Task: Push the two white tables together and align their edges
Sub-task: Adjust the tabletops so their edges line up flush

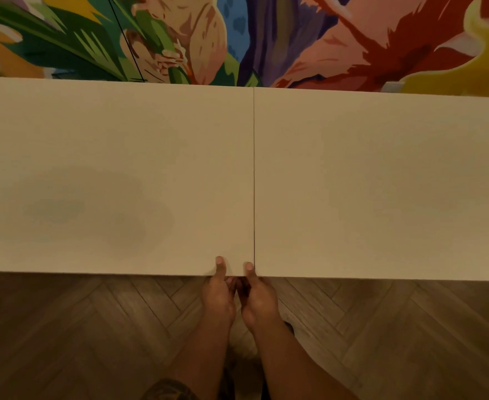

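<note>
Left hand (219, 295) grips the near edge of the left tabletop (107, 174), thumb on top just beside the seam (254, 174), fingers curled under the edge and hidden. Right hand (258, 298) sits touching the left one, thumb on top right at the seam; its fingers also go under, so which board they clamp cannot be told, though it seems to be the near corner of the left tabletop or the joint itself. Both hands are closed in a pinch on the edge.

The right tabletop (381, 180) butts against the left one. The seam shows as a thin dark line from far edge to near edge, with no visible gap. The far edges meet close to level. The near edges look almost flush, the right board possibly sitting a touch nearer the person, but wide-angle bend makes that uncertain.

Judgement: the push is done and the step in hand is the final trim. To do it well, the thumbs should bridge the seam to feel for any lip, and correction should come as small nudges along the seam line, not pulls that would reopen the joint. The far corner should be checked after each nudge.

Containers: none in view, and nothing rests on either tabletop. Beyond are a painted wall (295, 39) and wood floor (93, 327).
</note>
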A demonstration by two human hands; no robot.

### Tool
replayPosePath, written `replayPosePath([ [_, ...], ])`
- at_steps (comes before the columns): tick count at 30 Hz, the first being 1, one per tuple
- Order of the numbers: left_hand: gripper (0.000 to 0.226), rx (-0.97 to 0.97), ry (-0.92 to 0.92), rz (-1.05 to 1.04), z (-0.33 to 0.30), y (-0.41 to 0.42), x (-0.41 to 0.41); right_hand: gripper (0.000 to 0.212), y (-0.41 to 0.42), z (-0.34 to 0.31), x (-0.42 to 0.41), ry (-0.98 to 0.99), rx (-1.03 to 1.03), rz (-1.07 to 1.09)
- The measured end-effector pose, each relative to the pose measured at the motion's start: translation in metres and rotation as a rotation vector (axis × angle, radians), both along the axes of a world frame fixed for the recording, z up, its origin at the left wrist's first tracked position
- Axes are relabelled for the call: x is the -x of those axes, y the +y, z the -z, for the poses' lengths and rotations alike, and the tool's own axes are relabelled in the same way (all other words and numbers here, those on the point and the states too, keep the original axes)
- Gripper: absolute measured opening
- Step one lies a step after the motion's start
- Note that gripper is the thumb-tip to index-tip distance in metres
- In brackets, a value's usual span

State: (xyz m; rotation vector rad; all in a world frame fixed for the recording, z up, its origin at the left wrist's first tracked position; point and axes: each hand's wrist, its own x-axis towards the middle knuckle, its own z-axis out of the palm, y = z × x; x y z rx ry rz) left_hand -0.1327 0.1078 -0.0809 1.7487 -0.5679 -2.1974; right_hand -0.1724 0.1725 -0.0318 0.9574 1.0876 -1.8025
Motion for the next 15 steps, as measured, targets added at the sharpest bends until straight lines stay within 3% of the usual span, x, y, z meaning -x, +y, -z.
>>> replayPosePath([
  [8,0.064,-0.012,-0.041,0.014,0.0,-0.001,0.005,0.05,-0.008,0.006,-0.001,0.005,-0.092,0.057],
  [15,0.054,-0.038,-0.067,-0.015,-0.003,-0.005,0.01,0.044,-0.012,0.009,-0.001,0.002,-0.121,0.111],
])
